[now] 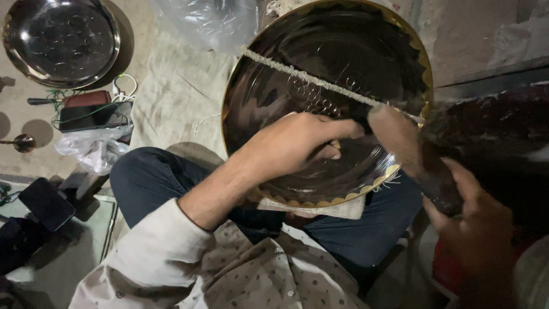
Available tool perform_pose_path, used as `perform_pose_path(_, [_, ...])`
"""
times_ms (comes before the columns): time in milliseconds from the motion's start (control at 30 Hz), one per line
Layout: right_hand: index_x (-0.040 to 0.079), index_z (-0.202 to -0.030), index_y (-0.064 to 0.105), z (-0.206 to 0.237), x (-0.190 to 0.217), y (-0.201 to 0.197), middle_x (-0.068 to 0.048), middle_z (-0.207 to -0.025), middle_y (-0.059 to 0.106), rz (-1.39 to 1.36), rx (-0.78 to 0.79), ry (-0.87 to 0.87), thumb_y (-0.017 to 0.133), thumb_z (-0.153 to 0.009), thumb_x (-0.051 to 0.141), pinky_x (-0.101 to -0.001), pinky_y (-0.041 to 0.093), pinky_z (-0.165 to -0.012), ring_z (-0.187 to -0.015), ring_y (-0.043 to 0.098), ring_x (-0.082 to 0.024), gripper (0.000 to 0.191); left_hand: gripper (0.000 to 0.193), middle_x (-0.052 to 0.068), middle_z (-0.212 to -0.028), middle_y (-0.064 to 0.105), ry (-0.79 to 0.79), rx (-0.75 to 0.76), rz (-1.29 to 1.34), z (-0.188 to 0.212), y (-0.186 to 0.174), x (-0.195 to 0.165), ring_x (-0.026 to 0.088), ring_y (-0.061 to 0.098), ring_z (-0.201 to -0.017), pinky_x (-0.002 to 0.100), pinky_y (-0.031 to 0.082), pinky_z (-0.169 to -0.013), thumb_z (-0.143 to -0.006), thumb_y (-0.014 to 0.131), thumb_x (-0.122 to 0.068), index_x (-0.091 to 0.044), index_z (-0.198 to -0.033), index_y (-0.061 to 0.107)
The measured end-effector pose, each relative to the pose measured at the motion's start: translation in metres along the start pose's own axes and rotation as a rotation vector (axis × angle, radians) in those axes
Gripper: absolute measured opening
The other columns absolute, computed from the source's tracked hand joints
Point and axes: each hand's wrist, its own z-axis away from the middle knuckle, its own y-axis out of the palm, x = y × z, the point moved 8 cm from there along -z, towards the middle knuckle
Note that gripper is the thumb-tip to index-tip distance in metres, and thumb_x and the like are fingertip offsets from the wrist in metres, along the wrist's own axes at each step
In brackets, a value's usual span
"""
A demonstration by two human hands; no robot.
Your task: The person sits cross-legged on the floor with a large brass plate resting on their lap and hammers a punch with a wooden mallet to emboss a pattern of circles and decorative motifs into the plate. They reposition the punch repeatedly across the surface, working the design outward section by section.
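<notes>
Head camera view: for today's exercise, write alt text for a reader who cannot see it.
A seated person's left hand rests on a large dark metal tray with a scalloped golden rim, propped on the lap, while the right hand grips a wooden mallet over it. A pale cord crosses the tray; a second metal tray lies on the floor.

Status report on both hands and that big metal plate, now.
Left hand pressed on the large metal plate, fingers curled. Right hand grips a wooden-handled tool, its tip at the plate. Plate rests on the lap, cord stretched across it.
</notes>
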Motion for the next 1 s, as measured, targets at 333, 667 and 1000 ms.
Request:
perform_pose_path(333, [-0.001, -0.133, 0.056, 0.041, -0.034, 0.028, -0.017, -0.093, 0.065, -0.294, -0.07, 0.259, 0.081, -0.085, 0.016, -0.041, 0.057, -0.078, -0.087, 0.066, -0.024, 0.057, 0.046, 0.012, -0.108, 0.077, -0.044, 0.042, -0.045, -0.004, 0.003, 0.0, 0.031, 0.076, -0.089, 0.043, 0.057, -0.073, -0.092, 0.072, -0.015, -0.018, -0.135, 0.057])
perform_pose_path(667, [0.009, -0.113, 0.065, 0.002, 0.012, -0.003, -0.016, -0.094, 0.069, 0.278, -0.051, -0.472, 0.082, -0.089, 0.009, -0.0338, 0.058, -0.069, -0.082, 0.069, -0.025, 0.03, 0.045, 0.013, -0.102, 0.077, -0.098, -0.059, -0.036, 0.008, 0.0, 0.004, 0.031, 0.077, -0.091, 0.044, 0.058, -0.071, -0.094, 0.072, -0.021, -0.018, -0.136, 0.057])
perform_pose_path(1000, [0.009, -0.129, 0.054, -0.038, 0.057, -0.022, -0.015, -0.096, 0.072, 0.313, 0.142, -0.438, 0.08, -0.084, 0.014, -0.0372, 0.061, -0.071, -0.082, 0.074, -0.025, 0.052, 0.04, 0.016, -0.107, 0.075, -0.087, -0.117, -0.045, 0.017, -0.001, 0.006, 0.04, 0.072, -0.095, 0.047, 0.056, -0.075, -0.095, 0.072, -0.019, -0.015, -0.132, 0.058])
